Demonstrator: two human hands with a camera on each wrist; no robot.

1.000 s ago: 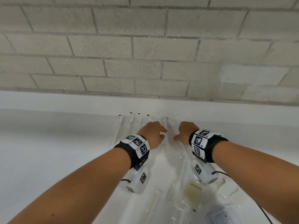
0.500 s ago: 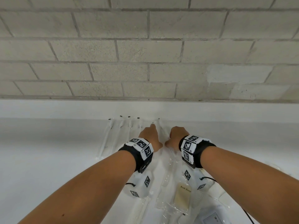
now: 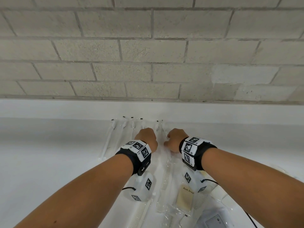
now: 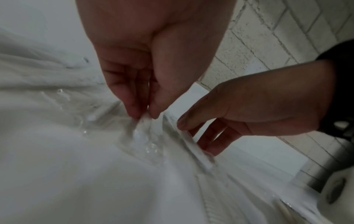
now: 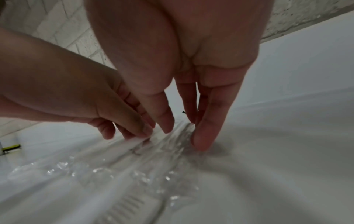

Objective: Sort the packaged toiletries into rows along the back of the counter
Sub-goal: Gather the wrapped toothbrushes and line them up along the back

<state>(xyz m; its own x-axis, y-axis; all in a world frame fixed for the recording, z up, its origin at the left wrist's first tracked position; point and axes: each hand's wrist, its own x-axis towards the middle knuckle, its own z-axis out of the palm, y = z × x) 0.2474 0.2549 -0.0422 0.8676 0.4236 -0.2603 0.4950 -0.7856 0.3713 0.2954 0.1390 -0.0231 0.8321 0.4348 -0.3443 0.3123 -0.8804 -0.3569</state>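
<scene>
Several long clear-wrapped packets (image 3: 125, 129) with black tips lie side by side at the back of the white counter (image 3: 49, 162). Both hands are at the right end of that row. My left hand (image 3: 145, 139) (image 4: 144, 116) pinches the crinkled clear wrapper of one packet (image 4: 141, 133) between thumb and fingertips. My right hand (image 3: 174, 139) (image 5: 182, 133) is just to its right, with its thumb on one side and its fingers on the other side of the neighbouring wrapped packet (image 3: 158, 129) (image 5: 172, 144). The contents of the wrappers are blurred.
Nearer me, under my forearms, lie wrapped combs (image 3: 166, 178), a "Bath Soap" sachet (image 3: 185, 199) and a wrapped white box (image 3: 213, 218). A low white ledge (image 3: 230, 111) and a grey brick wall (image 3: 148, 63) close off the back. Bare counter stretches left and right.
Both hands have stayed at the right end of the back row. The left forefinger, which pointed forward a second ago, is now tucked down with the other fingers.
</scene>
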